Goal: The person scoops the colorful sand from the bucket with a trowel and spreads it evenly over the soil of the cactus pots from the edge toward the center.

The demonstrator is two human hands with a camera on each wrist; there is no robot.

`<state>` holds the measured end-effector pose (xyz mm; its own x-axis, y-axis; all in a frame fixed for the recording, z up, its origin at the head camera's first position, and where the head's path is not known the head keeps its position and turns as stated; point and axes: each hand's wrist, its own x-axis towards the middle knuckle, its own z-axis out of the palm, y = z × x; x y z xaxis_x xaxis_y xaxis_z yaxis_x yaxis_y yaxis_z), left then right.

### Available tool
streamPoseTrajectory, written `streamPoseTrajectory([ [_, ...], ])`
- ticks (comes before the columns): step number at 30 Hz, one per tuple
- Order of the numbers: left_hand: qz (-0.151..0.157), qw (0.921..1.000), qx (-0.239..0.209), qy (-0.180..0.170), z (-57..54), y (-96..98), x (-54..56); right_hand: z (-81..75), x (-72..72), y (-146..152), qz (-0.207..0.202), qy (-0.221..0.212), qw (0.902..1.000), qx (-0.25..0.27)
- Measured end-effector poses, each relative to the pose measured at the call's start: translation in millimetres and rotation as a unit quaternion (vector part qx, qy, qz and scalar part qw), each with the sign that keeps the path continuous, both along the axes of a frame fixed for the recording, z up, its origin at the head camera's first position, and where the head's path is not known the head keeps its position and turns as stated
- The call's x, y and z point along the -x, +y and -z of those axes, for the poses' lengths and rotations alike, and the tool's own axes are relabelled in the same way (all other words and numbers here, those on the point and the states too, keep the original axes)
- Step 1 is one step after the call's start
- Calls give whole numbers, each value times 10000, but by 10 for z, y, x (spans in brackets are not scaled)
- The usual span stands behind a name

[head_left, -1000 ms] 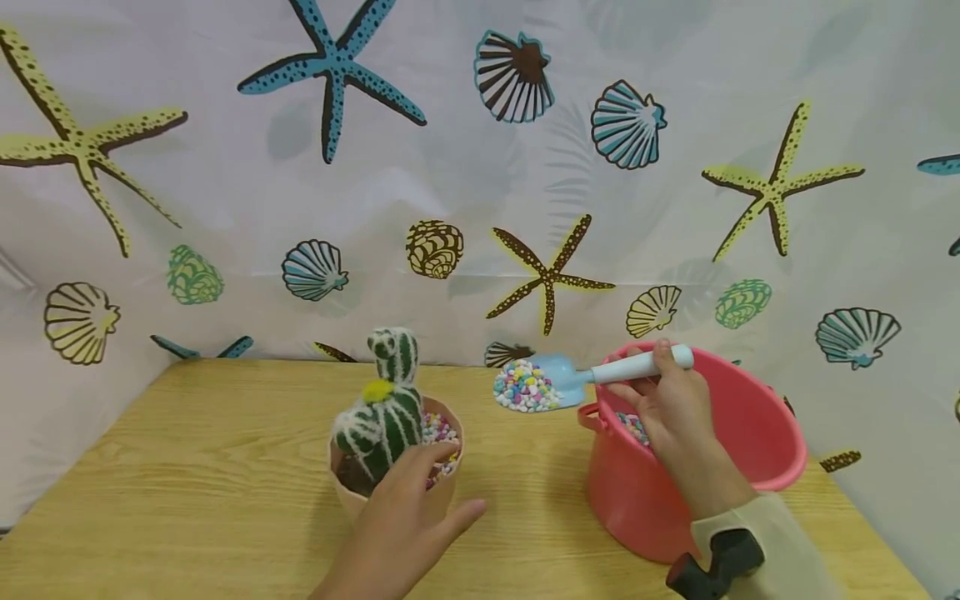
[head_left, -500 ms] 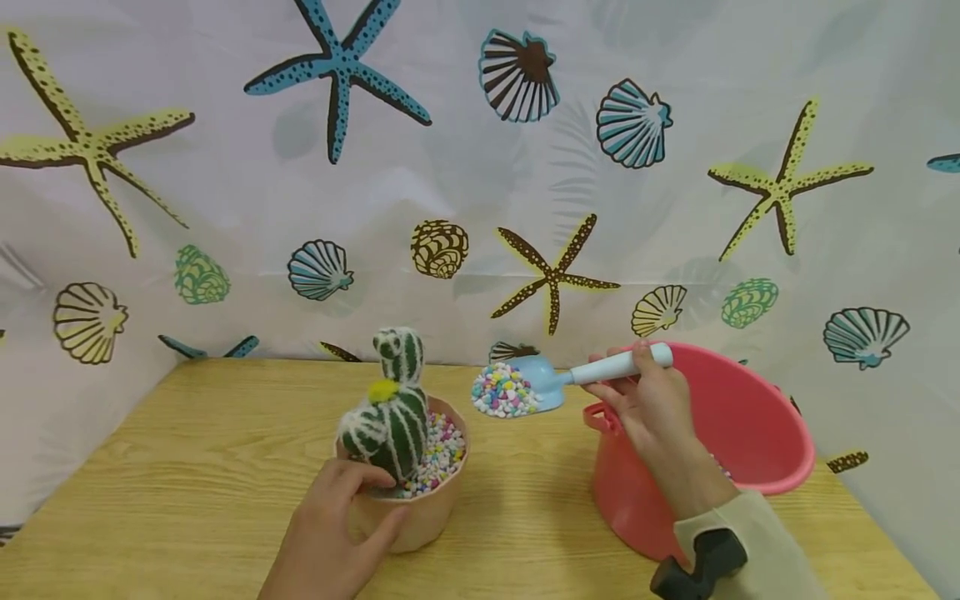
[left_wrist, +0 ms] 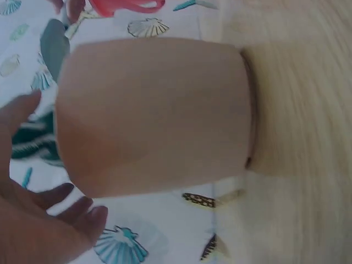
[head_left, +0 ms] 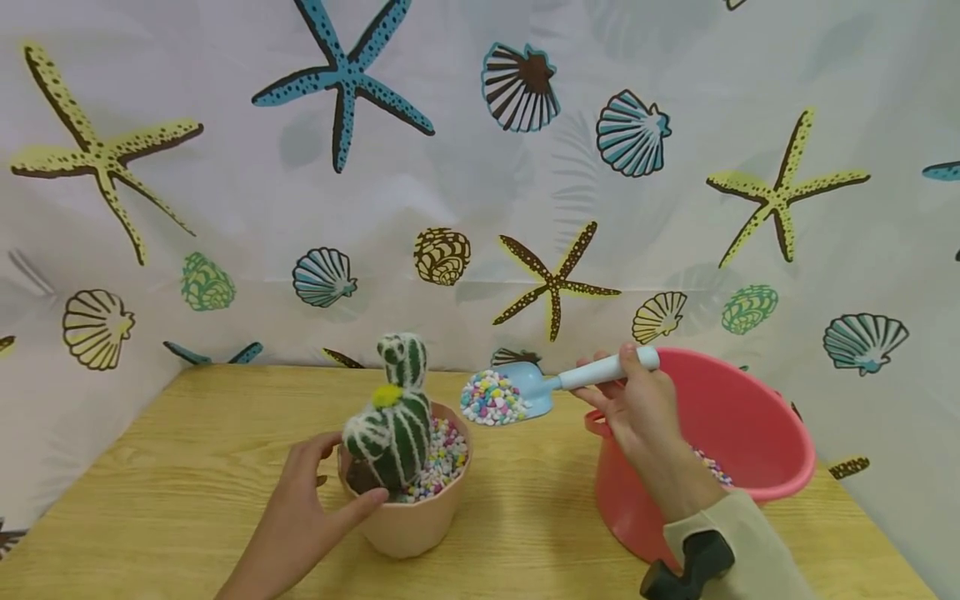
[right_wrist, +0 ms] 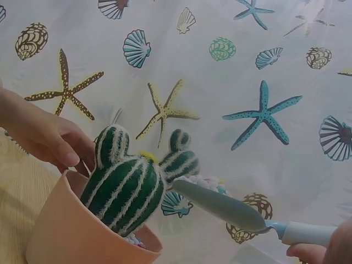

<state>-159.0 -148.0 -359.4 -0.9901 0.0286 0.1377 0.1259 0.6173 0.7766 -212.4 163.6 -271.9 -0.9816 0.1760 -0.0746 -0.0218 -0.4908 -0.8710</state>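
Note:
A potted cactus (head_left: 405,442), dark green with white fuzzy ribs and a yellow flower, stands in a peach-coloured pot (head_left: 412,529). Coloured pebbles (head_left: 447,454) cover part of the pot's inside. My left hand (head_left: 296,504) is spread at the pot's left rim, thumb in front and fingers behind. In the left wrist view its fingertips are near the rim, around the cactus. My right hand (head_left: 645,412) grips the white handle of a light blue trowel (head_left: 536,387). Its blade is heaped with pebbles and hangs level, to the right of the cactus.
A red bucket (head_left: 626,492), tilted toward me and holding more pebbles (head_left: 712,467), stands on the wooden table (head_left: 187,475) at the right, behind my right forearm. A curtain (head_left: 450,183) printed with starfish and shells hangs along the table's back edge.
My left hand has moved from in front of the pot to its left rim. The loaded trowel has moved left, away from the bucket toward the pot.

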Motion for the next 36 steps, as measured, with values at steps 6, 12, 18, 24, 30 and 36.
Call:
streamPoseTrajectory([
  [6, 1069, 9934, -320, 267, 85, -116, 223, 12, 15, -40, 21, 10, 10000, -27],
  [12, 1667, 9840, -622, 49, 112, -178, 352, 38, 36, -83, -24, -50, 9999, -111],
  [18, 1725, 9830, -595, 221, 135, -138, 362, 51, 32, -80, 24, 42, 9998, -207],
  [24, 587, 9957, 707, 112, 84, 42, 228, 39, 21, -88, -17, 90, 9998, -199],
  [30, -361, 9865, 1596, -66, 14, 251, 99, 42, 38, -102, 9, 84, 9997, -218],
  [36, 74, 9898, 1360, -414, 0, 144, 122, 56, 48, -129, -24, 73, 9997, -219],
])
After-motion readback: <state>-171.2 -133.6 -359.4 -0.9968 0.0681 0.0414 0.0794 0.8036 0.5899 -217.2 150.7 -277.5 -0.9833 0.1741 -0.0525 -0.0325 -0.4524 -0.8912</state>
